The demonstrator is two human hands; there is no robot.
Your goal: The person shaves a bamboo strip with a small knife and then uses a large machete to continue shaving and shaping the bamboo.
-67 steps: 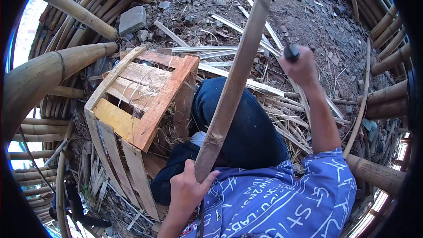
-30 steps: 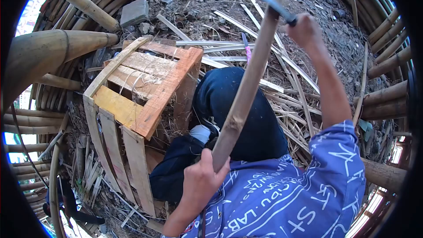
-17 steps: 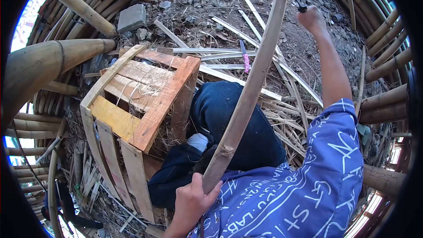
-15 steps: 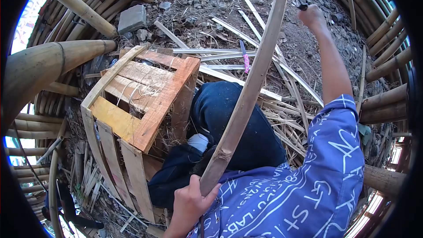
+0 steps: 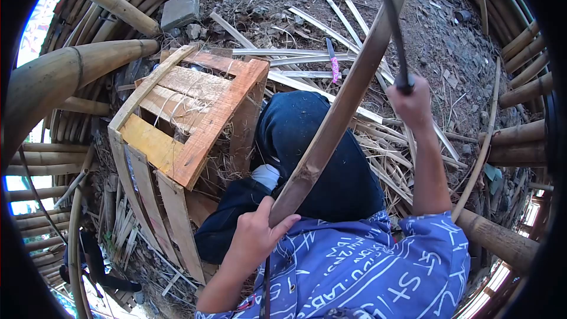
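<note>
A long split bamboo strip [image 5: 348, 85] rises diagonally from the waist to the top edge. My left hand [image 5: 260, 228] is wrapped round its lower end. My right hand [image 5: 411, 103] is closed on the dark handle of a long blade [image 5: 394, 20], held upright just right of the strip's upper part. The blade's tip is cut off by the top of the view. Beside my left leg stands a wooden crate [image 5: 221, 121] with wood fibres on its slats.
A knife with a pink handle [image 5: 335, 68] lies among pale split strips [image 5: 319, 90] on the ground. Bamboo poles [image 5: 77, 71] line the left side, others the right. A grey block [image 5: 180, 10] is at the upper left. Part of a person [image 5: 97, 260] shows at lower left.
My right hand has come down and nearer to my body with the blade, which now stands more upright. The strip leans further to the right, and my left hand has shifted slightly up.
</note>
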